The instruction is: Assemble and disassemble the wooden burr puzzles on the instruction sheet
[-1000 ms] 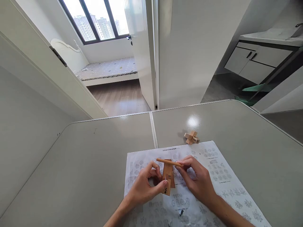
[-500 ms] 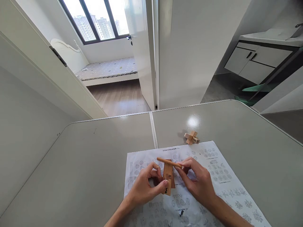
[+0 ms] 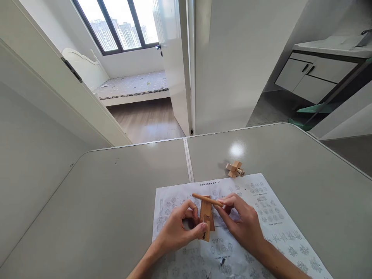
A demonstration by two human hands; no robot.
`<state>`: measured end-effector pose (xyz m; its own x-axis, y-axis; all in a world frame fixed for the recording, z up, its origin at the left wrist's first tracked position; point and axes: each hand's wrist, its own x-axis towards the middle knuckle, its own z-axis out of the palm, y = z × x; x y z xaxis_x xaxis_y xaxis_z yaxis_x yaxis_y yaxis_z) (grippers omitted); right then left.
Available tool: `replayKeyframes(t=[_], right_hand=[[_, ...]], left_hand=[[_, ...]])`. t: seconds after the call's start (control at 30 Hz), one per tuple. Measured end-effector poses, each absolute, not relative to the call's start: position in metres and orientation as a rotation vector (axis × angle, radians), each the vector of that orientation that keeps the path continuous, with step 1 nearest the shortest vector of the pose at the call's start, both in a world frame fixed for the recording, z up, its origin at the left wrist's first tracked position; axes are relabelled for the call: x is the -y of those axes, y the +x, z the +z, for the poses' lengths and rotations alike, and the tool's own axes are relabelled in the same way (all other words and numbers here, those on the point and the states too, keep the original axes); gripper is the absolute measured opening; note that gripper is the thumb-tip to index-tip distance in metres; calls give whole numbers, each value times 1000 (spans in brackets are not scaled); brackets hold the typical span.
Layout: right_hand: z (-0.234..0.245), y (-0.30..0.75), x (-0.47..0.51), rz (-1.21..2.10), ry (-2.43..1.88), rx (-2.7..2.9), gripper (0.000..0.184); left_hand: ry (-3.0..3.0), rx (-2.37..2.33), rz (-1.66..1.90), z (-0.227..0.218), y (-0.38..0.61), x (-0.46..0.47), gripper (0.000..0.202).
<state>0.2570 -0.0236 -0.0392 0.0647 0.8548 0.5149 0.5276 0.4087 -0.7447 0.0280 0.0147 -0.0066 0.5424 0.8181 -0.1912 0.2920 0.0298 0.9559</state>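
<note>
My left hand (image 3: 181, 224) is closed on a small group of flat wooden puzzle pieces (image 3: 206, 211), the lowest marked with a black number. My right hand (image 3: 242, 219) pinches one end of a thin wooden puzzle piece (image 3: 203, 198), which lies crosswise over the top of the left hand's pieces. I cannot tell whether the crosswise piece is fitted into them or only touching. Beneath both hands lies a printed sheet (image 3: 279, 232) with rows of small diagrams.
An assembled wooden puzzle (image 3: 235, 169), with black numbers on it, sits just beyond the sheet's far edge. The grey table (image 3: 116, 209) has a pale seam (image 3: 188, 159) running away from me. Past it are a white door (image 3: 174, 66) and a bed (image 3: 133, 85).
The left hand's lowest piece has shifted down very slightly. Both hands and the crosswise piece are otherwise almost still.
</note>
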Motion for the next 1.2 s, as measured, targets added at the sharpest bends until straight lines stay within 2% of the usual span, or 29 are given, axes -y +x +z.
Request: replayKeyframes(t=[0.23,0.4,0.73,1.2], right_hand=[[-35,259,22,429,-1292,1563,8],[-39,272,16,514,-1515,1318,24],[-35,275,11,848,-1456,1188,38],[-38,274,7,672,-1445,1491,39]], left_hand=[[1566,-989,503,-4,28,-15,29],[1584,-978,473,-1,31,-12,32],[1622,-1225,779,-4,33,-15,21],[1944,-1274,710,-19,37,-11,9]])
